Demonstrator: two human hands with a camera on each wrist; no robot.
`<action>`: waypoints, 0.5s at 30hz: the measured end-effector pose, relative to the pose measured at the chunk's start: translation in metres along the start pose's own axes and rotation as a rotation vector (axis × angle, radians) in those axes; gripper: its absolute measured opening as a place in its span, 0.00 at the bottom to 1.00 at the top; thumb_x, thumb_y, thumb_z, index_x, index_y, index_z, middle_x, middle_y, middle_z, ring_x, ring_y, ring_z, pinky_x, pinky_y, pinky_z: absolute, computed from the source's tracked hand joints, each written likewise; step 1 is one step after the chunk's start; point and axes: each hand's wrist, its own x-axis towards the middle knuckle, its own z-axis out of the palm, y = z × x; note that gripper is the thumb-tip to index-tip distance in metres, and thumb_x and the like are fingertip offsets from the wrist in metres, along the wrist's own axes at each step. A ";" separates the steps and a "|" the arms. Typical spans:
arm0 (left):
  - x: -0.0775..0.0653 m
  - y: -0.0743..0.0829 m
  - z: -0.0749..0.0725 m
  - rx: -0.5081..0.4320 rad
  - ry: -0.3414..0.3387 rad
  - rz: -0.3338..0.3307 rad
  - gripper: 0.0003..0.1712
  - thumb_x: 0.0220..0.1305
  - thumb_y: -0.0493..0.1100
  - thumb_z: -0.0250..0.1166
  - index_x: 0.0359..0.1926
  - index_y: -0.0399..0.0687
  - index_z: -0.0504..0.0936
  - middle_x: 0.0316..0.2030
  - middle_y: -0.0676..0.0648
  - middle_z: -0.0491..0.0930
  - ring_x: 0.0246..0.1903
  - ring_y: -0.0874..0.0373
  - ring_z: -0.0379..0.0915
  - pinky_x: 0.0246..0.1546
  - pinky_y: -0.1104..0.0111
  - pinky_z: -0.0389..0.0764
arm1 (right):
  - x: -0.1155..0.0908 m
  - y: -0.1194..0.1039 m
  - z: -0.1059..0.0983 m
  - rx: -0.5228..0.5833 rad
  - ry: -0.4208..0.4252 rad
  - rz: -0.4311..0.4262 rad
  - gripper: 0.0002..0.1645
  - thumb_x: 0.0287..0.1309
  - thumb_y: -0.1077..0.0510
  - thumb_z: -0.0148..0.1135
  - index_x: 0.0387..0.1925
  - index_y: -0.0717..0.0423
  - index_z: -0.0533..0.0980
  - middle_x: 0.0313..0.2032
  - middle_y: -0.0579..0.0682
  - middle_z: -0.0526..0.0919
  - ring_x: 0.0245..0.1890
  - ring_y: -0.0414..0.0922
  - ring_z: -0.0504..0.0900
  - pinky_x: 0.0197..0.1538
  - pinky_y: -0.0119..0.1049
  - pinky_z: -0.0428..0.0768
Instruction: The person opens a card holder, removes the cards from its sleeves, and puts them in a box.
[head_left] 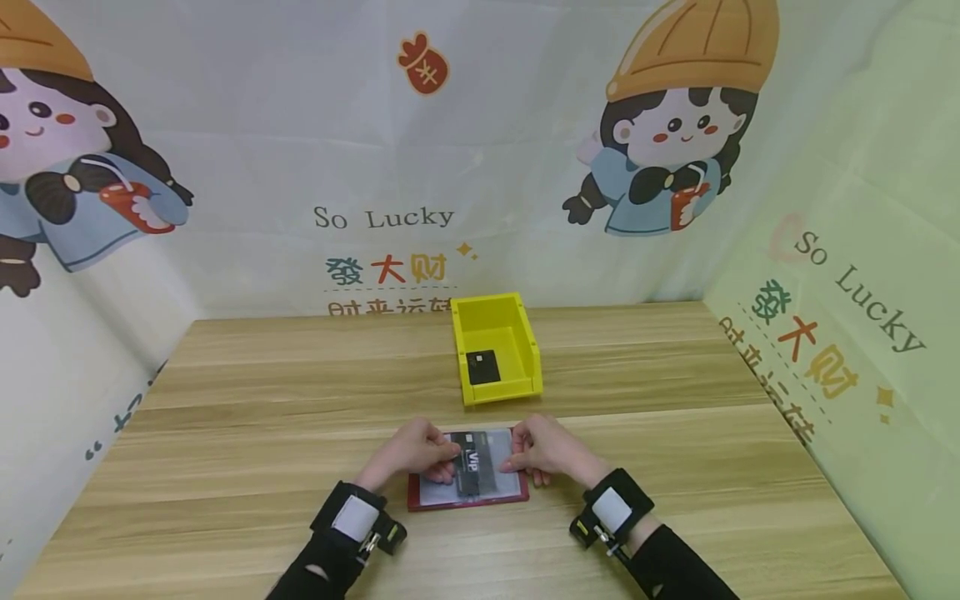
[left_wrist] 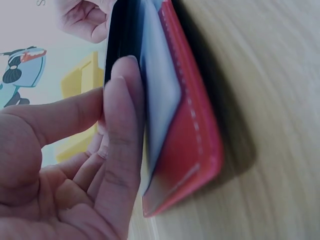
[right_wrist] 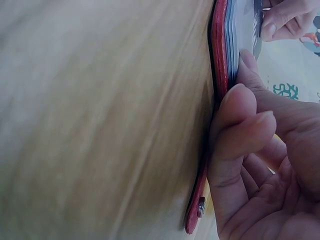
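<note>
A red card holder [head_left: 468, 504] lies open on the table, its stack of clear plastic sleeves [head_left: 504, 450] facing up. My left hand [head_left: 420, 450] pinches a black card [head_left: 471, 471] marked "Vip" by its left edge, between thumb and fingers. The card lies over the sleeves; whether part of it sits inside one I cannot tell. At the holder's right edge, my right hand [head_left: 551, 450] grips the sleeves and red cover, thumb on top. The right wrist view shows the layered sleeves and a strap with a metal snap [right_wrist: 201, 206] below the fingers.
Behind the card holder stands a yellow bin [head_left: 532, 385] with another black card [head_left: 483, 367] lying in it. The wooden table [head_left: 262, 400] meets printed cloth walls [head_left: 525, 167] at the back and sides.
</note>
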 end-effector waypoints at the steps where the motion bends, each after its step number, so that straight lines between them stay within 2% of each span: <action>1: -0.001 -0.001 -0.001 -0.012 -0.002 -0.004 0.11 0.74 0.32 0.62 0.34 0.26 0.85 0.20 0.50 0.84 0.19 0.66 0.80 0.24 0.73 0.84 | 0.000 0.000 0.000 0.001 0.000 0.001 0.19 0.61 0.58 0.76 0.22 0.54 0.74 0.13 0.44 0.75 0.11 0.37 0.72 0.16 0.25 0.67; 8: -0.005 -0.008 -0.010 -0.093 -0.041 -0.001 0.11 0.75 0.31 0.61 0.36 0.26 0.83 0.21 0.49 0.83 0.19 0.67 0.80 0.25 0.74 0.84 | 0.001 -0.001 0.000 0.010 -0.002 -0.004 0.19 0.61 0.58 0.76 0.21 0.54 0.74 0.13 0.44 0.75 0.10 0.37 0.72 0.16 0.25 0.67; 15: -0.011 -0.014 -0.021 -0.076 -0.049 0.001 0.11 0.75 0.32 0.60 0.38 0.24 0.83 0.25 0.46 0.85 0.21 0.65 0.82 0.28 0.72 0.85 | 0.001 0.000 0.000 0.008 -0.012 0.000 0.20 0.61 0.58 0.76 0.21 0.54 0.74 0.13 0.44 0.74 0.10 0.37 0.71 0.16 0.25 0.67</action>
